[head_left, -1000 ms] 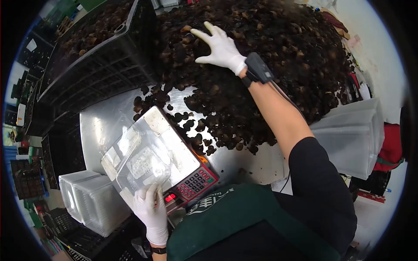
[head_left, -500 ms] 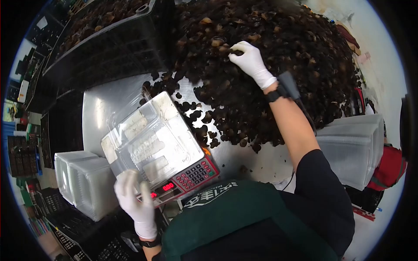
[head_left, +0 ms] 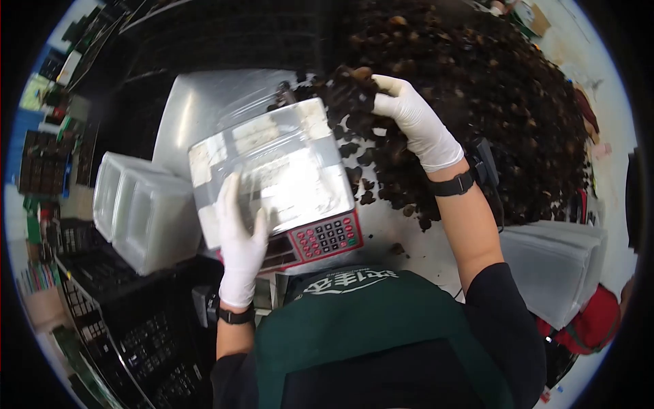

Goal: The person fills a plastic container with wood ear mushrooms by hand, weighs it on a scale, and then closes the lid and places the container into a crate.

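A red and silver weighing scale [head_left: 323, 235] with a keypad stands in front of me. On its plate lies a clear plastic box [head_left: 272, 167], blurred by glare. My left hand [head_left: 242, 238], in a white glove, reaches over the near left side of the box, thumb and fingers apart. My right hand [head_left: 415, 126], also gloved, is at the left edge of a big heap of dark, ruffled pieces like wood ear mushrooms [head_left: 477, 88]. Its fingers are closed on a clump of wood ear mushrooms [head_left: 354, 78]; the exact amount is hidden.
Stacked clear plastic boxes [head_left: 146, 211] stand left of the scale, and more stacked boxes [head_left: 552, 266] lie on the right. A black crate [head_left: 238, 37] is behind the scale on the metal table [head_left: 194, 112]. Loose pieces lie between scale and heap.
My left hand has moved up onto the box on the scale. My right hand has closed on a clump and come toward the scale. The head view has shifted.
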A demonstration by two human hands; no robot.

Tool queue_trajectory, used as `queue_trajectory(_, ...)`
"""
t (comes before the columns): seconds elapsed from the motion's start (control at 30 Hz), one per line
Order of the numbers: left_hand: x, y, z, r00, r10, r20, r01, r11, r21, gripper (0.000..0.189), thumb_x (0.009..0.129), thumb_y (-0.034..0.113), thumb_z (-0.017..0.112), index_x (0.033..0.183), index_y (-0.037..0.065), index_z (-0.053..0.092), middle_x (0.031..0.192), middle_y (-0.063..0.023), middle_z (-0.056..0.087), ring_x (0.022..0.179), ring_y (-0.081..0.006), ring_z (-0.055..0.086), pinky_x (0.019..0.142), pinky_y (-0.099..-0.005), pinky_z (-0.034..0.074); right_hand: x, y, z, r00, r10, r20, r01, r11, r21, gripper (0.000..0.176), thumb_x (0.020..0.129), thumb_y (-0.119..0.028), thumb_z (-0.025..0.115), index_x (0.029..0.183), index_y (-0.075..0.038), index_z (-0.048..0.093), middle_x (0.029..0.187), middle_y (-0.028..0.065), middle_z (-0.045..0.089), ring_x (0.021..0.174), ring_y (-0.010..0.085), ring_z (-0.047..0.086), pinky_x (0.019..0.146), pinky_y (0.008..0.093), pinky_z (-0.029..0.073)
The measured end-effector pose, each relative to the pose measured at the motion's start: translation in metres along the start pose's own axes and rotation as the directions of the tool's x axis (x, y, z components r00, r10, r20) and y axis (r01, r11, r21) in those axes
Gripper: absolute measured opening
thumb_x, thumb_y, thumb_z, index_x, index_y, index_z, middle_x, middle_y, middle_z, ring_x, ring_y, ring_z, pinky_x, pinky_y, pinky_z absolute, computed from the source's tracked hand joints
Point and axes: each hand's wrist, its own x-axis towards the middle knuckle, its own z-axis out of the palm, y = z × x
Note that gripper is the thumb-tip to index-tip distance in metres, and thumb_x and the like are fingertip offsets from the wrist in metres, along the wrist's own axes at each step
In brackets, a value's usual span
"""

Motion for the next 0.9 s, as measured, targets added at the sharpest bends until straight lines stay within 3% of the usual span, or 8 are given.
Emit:
queue_trajectory(0.13, -0.004, 0.002, 0.004, 0.997, -0.072, 0.007, 0.072, 0.991, -0.112, 0.085, 0.081, -0.006, 0.065, 0.155, -0.002, 0.022, 0.154, -0.0219, 0.036, 0.144, -0.0326, 0.036, 0.119, -0.0403, 0.027, 0.013, 0.011, 0.062, 0.936, 0.028, 0.351, 0.083, 0.951, -0.297, 0.029, 0.079, -0.008, 0.069, 0.105, 0.003, 0.071, 0.095, 0.0107, 0.071, 0.092, 0.0159, 0.069, 0.083, 0.0309, 0.055)
queue_trajectory(0.2, -0.005, 0.004, 0.008, 0.998, -0.058, -0.01, 0.056, 0.99, -0.127, 0.089, 0.081, -0.007, 0.065, 0.156, -0.002, 0.017, 0.156, -0.0229, 0.033, 0.145, -0.0328, 0.034, 0.12, -0.0404, 0.026, 0.011, 0.027, 0.086, 0.81, -0.146, 0.568, 0.531, 0.595, -0.604, 0.049, 0.077, -0.009, 0.071, 0.126, -0.004, 0.063, 0.115, 0.0159, 0.061, 0.104, 0.0283, 0.066, 0.079, 0.0356, 0.058)
queue_trajectory(0.27, -0.004, 0.008, 0.01, 0.996, -0.086, 0.038, 0.093, 0.964, -0.249, 0.092, 0.081, -0.007, 0.065, 0.157, -0.003, 0.014, 0.158, -0.0239, 0.029, 0.146, -0.0339, 0.032, 0.12, -0.04, 0.026, 0.007, 0.052, 0.104, 0.771, -0.157, 0.617, 0.634, 0.282, -0.72, 0.068, 0.068, -0.015, 0.081, 0.131, -0.008, 0.057, 0.118, 0.0172, 0.058, 0.11, 0.035, 0.061, 0.081, 0.0403, 0.058)
queue_trajectory(0.47, -0.007, 0.009, 0.015, 0.987, -0.157, 0.028, 0.157, 0.929, -0.335, 0.092, 0.081, -0.008, 0.065, 0.157, -0.001, 0.014, 0.155, -0.0223, 0.035, 0.14, -0.0326, 0.041, 0.111, -0.0394, 0.04, -0.003, 0.035, 0.108, 0.792, -0.27, 0.548, 0.611, 0.331, -0.719, 0.065, 0.074, -0.022, 0.076, 0.135, -0.011, 0.055, 0.127, 0.0139, 0.056, 0.113, 0.033, 0.059, 0.083, 0.0431, 0.056)
queue_trajectory(0.53, -0.007, 0.006, 0.011, 0.996, -0.074, 0.043, 0.079, 0.986, -0.147, 0.092, 0.078, -0.009, 0.062, 0.157, -0.002, 0.015, 0.156, -0.0226, 0.034, 0.144, -0.0353, 0.036, 0.117, -0.0418, 0.032, 0.02, 0.025, 0.072, 0.876, -0.195, 0.442, 0.482, 0.395, -0.782, 0.063, 0.075, -0.019, 0.073, 0.136, -0.017, 0.055, 0.131, 0.0125, 0.055, 0.115, 0.0329, 0.059, 0.09, 0.0422, 0.053)
queue_trajectory(0.67, -0.007, 0.003, 0.007, 0.99, -0.064, 0.127, 0.087, 0.98, -0.18, 0.087, 0.079, -0.01, 0.055, 0.157, -0.003, 0.015, 0.159, -0.0227, 0.027, 0.149, -0.0341, 0.028, 0.121, -0.0428, 0.024, 0.047, 0.049, -0.053, 0.897, -0.44, 0.053, -0.046, -0.212, -0.976, 0.081, 0.065, -0.031, 0.084, 0.139, -0.028, 0.051, 0.143, 0.0098, 0.046, 0.131, 0.0353, 0.045, 0.096, 0.0623, 0.045)
queue_trajectory(0.73, -0.007, 0.003, 0.006, 0.989, -0.053, 0.139, 0.077, 0.983, -0.169, 0.086, 0.08, -0.009, 0.055, 0.156, -0.003, 0.017, 0.159, -0.0231, 0.028, 0.148, -0.0345, 0.028, 0.121, -0.0432, 0.024, 0.06, 0.071, -0.116, 0.895, -0.442, -0.06, -0.204, -0.287, -0.936, 0.095, 0.064, -0.037, 0.088, 0.146, -0.036, 0.042, 0.157, 0.0108, 0.031, 0.144, 0.0379, 0.03, 0.101, 0.0729, 0.034)
queue_trajectory(0.9, -0.007, 0.004, 0.005, 0.986, -0.063, 0.156, 0.087, 0.984, -0.154, 0.083, 0.081, -0.007, 0.056, 0.155, -0.004, 0.02, 0.158, -0.0239, 0.029, 0.148, -0.035, 0.03, 0.121, -0.0436, 0.025, 0.098, 0.064, -0.157, 0.859, -0.446, -0.253, -0.309, -0.057, -0.949, 0.098, 0.068, -0.043, 0.087, 0.151, -0.042, 0.035, 0.163, 0.0134, 0.022, 0.147, 0.0429, 0.025, 0.104, 0.0746, 0.034)
